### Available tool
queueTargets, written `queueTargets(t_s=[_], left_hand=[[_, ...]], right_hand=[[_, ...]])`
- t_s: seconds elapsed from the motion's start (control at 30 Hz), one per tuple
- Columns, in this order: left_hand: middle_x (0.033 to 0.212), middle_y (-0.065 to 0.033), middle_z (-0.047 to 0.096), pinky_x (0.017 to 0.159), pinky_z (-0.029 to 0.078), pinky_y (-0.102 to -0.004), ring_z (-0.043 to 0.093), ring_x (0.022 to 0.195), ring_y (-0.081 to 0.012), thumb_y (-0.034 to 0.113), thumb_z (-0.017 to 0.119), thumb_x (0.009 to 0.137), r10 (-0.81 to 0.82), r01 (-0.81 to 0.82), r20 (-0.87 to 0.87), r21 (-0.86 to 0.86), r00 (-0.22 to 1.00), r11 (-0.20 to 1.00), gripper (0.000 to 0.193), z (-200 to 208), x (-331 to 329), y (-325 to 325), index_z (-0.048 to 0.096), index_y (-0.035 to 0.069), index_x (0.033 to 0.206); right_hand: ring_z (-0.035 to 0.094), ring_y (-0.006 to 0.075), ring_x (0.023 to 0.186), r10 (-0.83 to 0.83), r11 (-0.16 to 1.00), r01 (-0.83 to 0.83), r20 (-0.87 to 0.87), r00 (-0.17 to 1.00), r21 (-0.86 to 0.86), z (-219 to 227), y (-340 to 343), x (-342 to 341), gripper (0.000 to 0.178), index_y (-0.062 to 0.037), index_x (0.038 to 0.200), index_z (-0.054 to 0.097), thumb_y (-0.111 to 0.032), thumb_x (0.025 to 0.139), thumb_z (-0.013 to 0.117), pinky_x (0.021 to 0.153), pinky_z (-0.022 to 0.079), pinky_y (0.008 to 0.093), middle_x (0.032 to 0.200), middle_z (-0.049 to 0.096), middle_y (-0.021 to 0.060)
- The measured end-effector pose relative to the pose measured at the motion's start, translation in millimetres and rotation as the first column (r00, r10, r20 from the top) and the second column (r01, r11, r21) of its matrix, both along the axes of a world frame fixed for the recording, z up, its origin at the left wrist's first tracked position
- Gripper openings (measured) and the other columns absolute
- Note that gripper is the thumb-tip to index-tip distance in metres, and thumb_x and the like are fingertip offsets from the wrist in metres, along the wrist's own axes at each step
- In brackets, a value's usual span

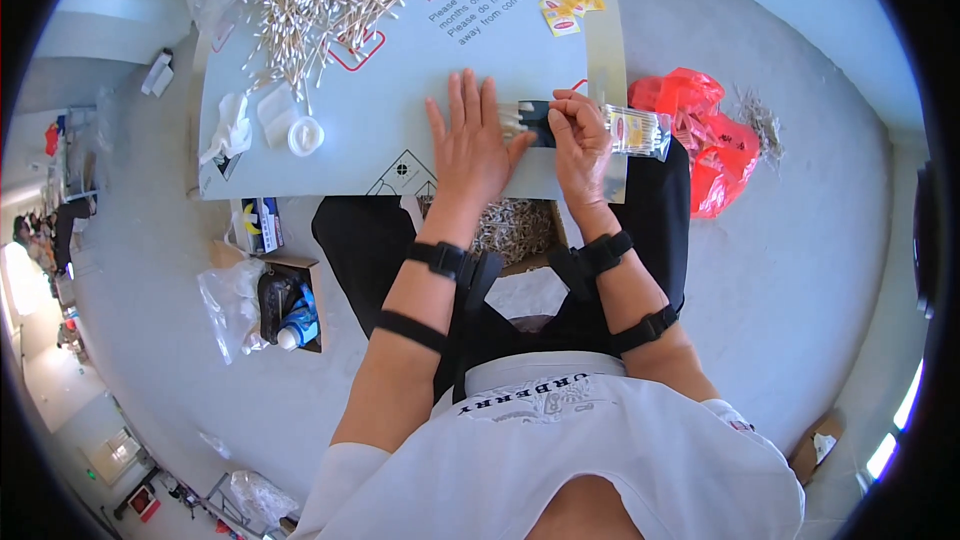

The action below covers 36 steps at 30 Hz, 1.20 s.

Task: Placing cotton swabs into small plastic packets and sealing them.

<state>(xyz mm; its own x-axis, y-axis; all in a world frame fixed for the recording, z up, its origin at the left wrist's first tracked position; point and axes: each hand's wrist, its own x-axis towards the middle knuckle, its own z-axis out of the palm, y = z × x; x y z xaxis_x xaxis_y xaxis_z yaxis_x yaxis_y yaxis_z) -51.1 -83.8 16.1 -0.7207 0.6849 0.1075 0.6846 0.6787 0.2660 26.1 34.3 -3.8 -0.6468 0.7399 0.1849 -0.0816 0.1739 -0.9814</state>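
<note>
My left hand (472, 145) lies flat on the pale board (330, 150), its fingers stretched out. Its thumb reaches toward a small row of cotton swabs (512, 121) with white tips. Across these swabs sits a dark band-like piece (537, 124). My right hand (582, 145) pinches at the right edge of that piece, thumb against fingers; what lies under the fingertips is hidden. Just right of this hand, a clear packet of cotton swabs (642, 131) with a yellow label sticks out past the board's edge.
Loose cotton swabs (310, 0) are heaped at the far left of the board. Small yellow labels (568, 0) lie far right. A white round tub (305, 136) stands near the left edge. Below are a box of swabs (515, 230) and, to the right, a red plastic bag (715, 145).
</note>
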Motion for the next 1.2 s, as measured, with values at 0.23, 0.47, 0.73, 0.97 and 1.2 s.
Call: queueTargets(t_s=[0.23, 0.47, 0.73, 0.97, 1.2], left_hand=[[0.153, -0.0231, 0.025, 0.116, 0.014, -0.0521, 0.017, 0.145, -0.0355, 0.04, 0.051, 0.096, 0.153, -0.152, -0.004, 0.028, 0.988, 0.988, 0.069, -12, -18, 23, 0.028, -0.003, 0.145], [0.149, -0.024, 0.03, 0.115, 0.022, -0.0435, 0.026, 0.141, -0.0364, 0.029, 0.038, 0.103, 0.147, -0.361, 0.341, 0.734, 0.928, 0.575, 0.052, -27, -19, -10, 0.033, -0.005, 0.142], [0.146, -0.0189, 0.038, 0.112, 0.027, -0.0386, 0.035, 0.136, -0.0276, 0.031, 0.042, 0.102, -0.014, -0.45, 0.502, 0.787, 0.865, 0.422, 0.053, -25, 3, 25, 0.036, -0.004, 0.141], [0.152, -0.016, 0.029, 0.115, 0.02, -0.0475, 0.025, 0.142, -0.033, 0.028, 0.057, 0.093, -0.032, 0.022, 0.022, 0.365, 0.999, 0.931, 0.062, -9, -9, 5, 0.034, 0.003, 0.145], [0.158, -0.0113, 0.02, 0.117, 0.011, -0.0504, 0.017, 0.147, -0.0252, 0.043, 0.052, 0.093, -0.195, 0.198, 0.064, -0.047, 0.979, 0.979, 0.07, -5, 12, -10, 0.03, 0.007, 0.149]], right_hand=[[0.05, 0.0227, 0.12, -0.019, 0.995, 0.013, -0.065, 0.998, -0.096, -1, -14, -13, 0.022, 0.0026, 0.113, 0.06, -0.01, 0.098, 0.052, 0.104, 0.037, 0.0324, 0.129, 0.055, 0.0135], [0.044, 0.0247, 0.13, -0.07, 0.982, 0.039, -0.161, 0.985, -0.184, -12, -17, -38, 0.034, 0.0043, 0.126, 0.054, -0.018, 0.102, 0.045, 0.108, 0.033, 0.0328, 0.14, 0.048, 0.0162], [0.051, 0.0204, 0.122, -0.017, 0.919, -0.071, -0.218, 0.976, -0.389, -8, -10, -38, 0.039, 0.0061, 0.128, 0.053, -0.022, 0.102, 0.046, 0.105, 0.038, 0.0313, 0.131, 0.055, 0.0151], [0.05, 0.0198, 0.124, -0.004, 0.888, -0.098, -0.221, 0.975, -0.449, -6, 0, -23, 0.04, 0.0064, 0.129, 0.051, -0.023, 0.103, 0.045, 0.108, 0.039, 0.0322, 0.133, 0.053, 0.0141], [0.06, 0.0196, 0.105, 0.031, 0.98, -0.051, -0.104, 0.994, -0.191, -13, 8, -10, 0.023, 0.0013, 0.113, 0.061, -0.005, 0.091, 0.056, 0.089, 0.049, 0.0307, 0.119, 0.061, 0.0113]])
